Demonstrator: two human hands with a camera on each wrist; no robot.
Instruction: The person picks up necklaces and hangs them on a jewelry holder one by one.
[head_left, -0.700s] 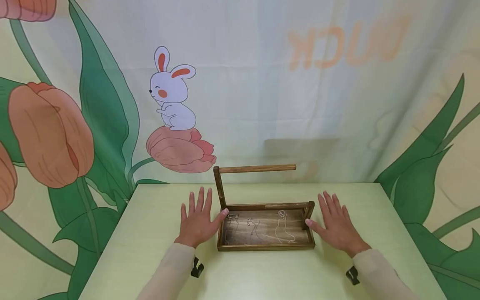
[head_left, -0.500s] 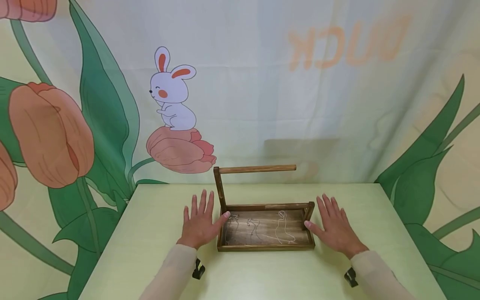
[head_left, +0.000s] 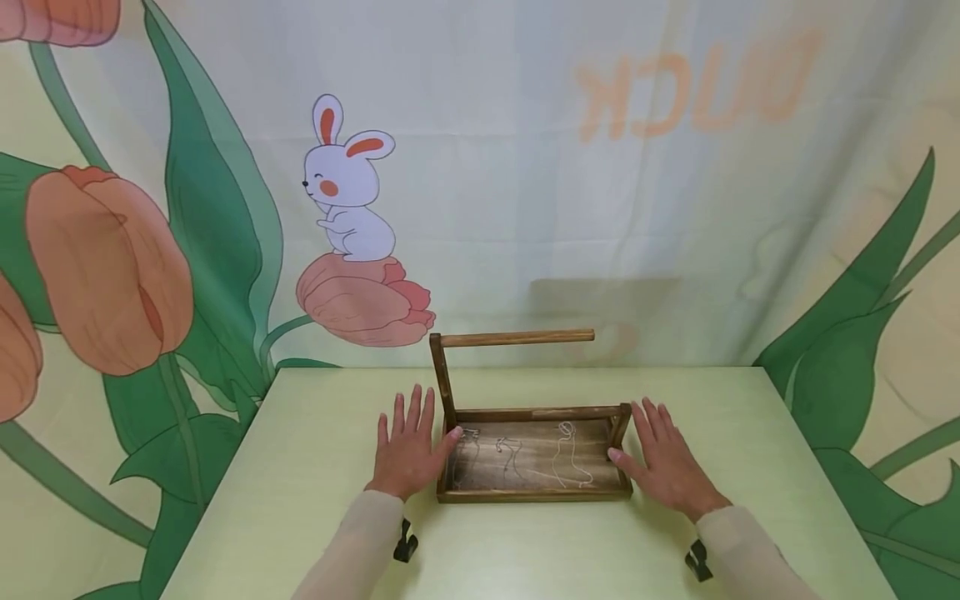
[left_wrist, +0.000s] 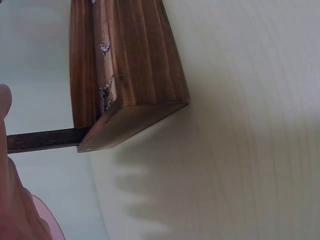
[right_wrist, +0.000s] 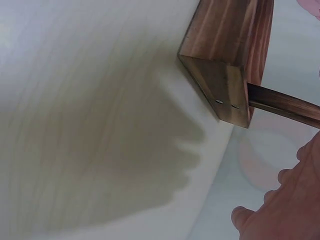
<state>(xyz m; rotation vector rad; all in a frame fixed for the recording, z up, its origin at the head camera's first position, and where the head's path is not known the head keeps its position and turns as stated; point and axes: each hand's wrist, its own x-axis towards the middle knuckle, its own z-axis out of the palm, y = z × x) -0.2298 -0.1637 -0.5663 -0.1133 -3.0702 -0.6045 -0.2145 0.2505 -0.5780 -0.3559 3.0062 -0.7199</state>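
In the head view a dark brown wooden stand [head_left: 534, 497] sits on the table, a shallow tray with an upright post at its left end. From that post a round bar [head_left: 517, 337] runs rightward. Several thin chains, likely necklaces, lie in the tray, including a silvery chain [head_left: 573, 458] at the right. My left hand [head_left: 405, 460] hovers by the left end with fingers straight. On the other side my right hand [head_left: 673, 468] is likewise spread. Both thumbs overlap the tray's ends from above; the wrist views show shadows under the hands and no grip on the stand.
The pale green table [head_left: 525, 554] meets a printed curtain [head_left: 480, 208] at its back edge. Tulips and a rabbit are printed on it. A black clip [head_left: 405, 542] hangs under the left wrist and another black clip [head_left: 698, 561] under the right.
Both hands have drifted slightly inward and toward the table's front, closer to the stand's ends. The stand and chains lie as before; the head view has shifted very slightly.
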